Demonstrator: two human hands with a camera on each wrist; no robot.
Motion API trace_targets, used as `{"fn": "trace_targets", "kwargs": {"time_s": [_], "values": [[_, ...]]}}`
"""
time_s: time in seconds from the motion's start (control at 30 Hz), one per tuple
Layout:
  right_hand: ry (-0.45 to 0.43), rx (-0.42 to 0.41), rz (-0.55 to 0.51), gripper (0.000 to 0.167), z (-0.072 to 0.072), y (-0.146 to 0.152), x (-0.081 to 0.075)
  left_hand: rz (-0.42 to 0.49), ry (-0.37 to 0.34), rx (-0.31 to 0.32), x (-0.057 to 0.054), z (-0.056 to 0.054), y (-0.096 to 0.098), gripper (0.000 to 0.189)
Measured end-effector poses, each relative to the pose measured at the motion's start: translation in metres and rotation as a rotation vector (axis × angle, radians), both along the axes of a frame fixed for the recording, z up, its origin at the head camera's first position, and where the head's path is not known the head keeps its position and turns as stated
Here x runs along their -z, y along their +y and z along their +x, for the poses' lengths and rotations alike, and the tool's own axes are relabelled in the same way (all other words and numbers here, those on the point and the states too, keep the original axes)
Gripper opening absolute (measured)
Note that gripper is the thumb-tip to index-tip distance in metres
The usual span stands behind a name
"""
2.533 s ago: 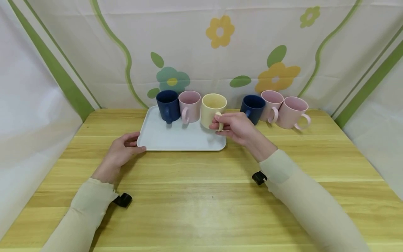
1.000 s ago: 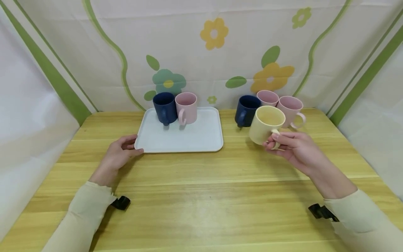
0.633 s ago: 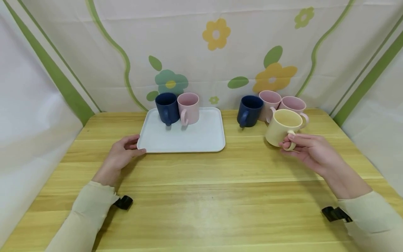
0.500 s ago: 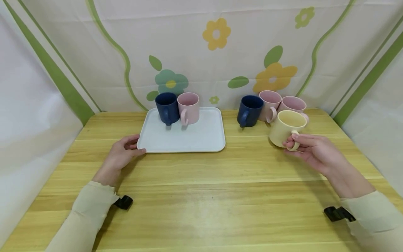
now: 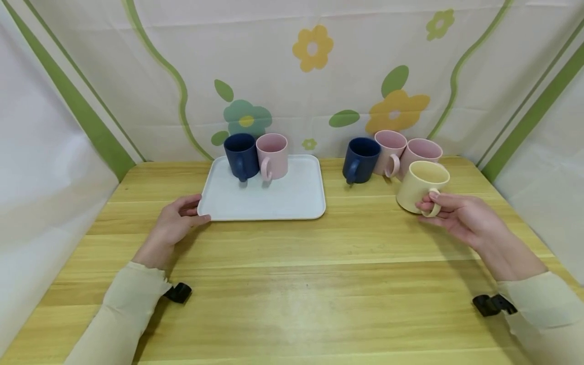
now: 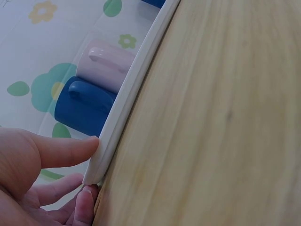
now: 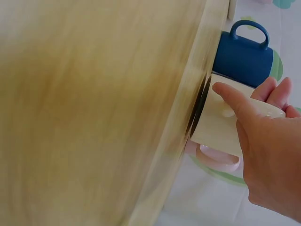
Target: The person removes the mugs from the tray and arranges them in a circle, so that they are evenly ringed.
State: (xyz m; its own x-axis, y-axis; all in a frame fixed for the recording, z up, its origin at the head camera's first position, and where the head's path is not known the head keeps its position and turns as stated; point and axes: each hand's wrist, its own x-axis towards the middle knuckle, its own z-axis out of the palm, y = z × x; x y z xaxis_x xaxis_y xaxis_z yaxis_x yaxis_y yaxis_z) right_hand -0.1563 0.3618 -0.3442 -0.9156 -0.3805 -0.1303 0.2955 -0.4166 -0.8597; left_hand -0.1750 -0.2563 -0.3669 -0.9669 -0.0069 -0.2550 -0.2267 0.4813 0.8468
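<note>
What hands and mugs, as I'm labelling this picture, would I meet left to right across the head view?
Left hand, blue mug on the tray, pink mug on the tray, second blue mug, second pink mug, yellow mug, right hand.

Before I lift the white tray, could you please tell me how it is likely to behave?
The white tray will probably feel stiff, since its outline looks straight and crisp. It may feel heavier toward the back left, where a navy mug and a pink mug stand. Those mugs could slide if it tilts, as the rim looks low.
</note>
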Motion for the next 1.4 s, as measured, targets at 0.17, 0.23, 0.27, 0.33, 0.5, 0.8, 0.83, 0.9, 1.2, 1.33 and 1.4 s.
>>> {"fn": "trace_targets", "kwargs": {"time_s": [0.17,0.23,0.27,0.33,0.5,0.8,0.83,0.9,1.2,1.33,1.4], "values": [[-0.007,0.013,0.035,0.042,0.0,0.004,0.0,0.016,-0.02,0.003,0.0,0.001,0.0,0.079],[-0.014,0.028,0.06,0.041,0.0,0.005,-0.001,0.016,-0.013,0.004,0.0,0.001,0.0,0.079],[-0.018,0.036,0.074,0.041,0.0,0.005,-0.001,0.015,-0.011,0.003,0.0,0.001,0.0,0.079],[-0.025,0.05,0.111,0.04,0.0,0.005,-0.002,0.012,-0.007,0.002,0.0,0.001,0.0,0.078],[-0.052,0.079,0.193,0.038,-0.002,0.006,-0.004,0.013,-0.011,-0.001,-0.001,0.001,0.001,0.079],[-0.069,0.091,0.226,0.038,-0.007,0.013,-0.004,0.014,-0.027,-0.012,-0.001,0.001,0.002,0.078],[-0.07,0.092,0.231,0.037,-0.007,0.014,-0.004,0.015,-0.027,-0.012,-0.001,0.001,0.001,0.078],[-0.073,0.092,0.241,0.037,-0.007,0.015,-0.004,0.011,-0.026,-0.012,-0.001,0.001,0.001,0.079],[-0.06,0.087,0.288,0.037,-0.007,0.015,-0.006,0.002,-0.031,-0.013,-0.003,0.001,0.002,0.078],[-0.058,0.096,0.305,0.037,-0.006,0.015,-0.006,0.012,-0.034,-0.017,-0.003,0.001,0.002,0.078],[-0.059,0.099,0.302,0.037,-0.006,0.015,-0.005,0.013,-0.033,-0.018,-0.003,0.001,0.002,0.078]]}}
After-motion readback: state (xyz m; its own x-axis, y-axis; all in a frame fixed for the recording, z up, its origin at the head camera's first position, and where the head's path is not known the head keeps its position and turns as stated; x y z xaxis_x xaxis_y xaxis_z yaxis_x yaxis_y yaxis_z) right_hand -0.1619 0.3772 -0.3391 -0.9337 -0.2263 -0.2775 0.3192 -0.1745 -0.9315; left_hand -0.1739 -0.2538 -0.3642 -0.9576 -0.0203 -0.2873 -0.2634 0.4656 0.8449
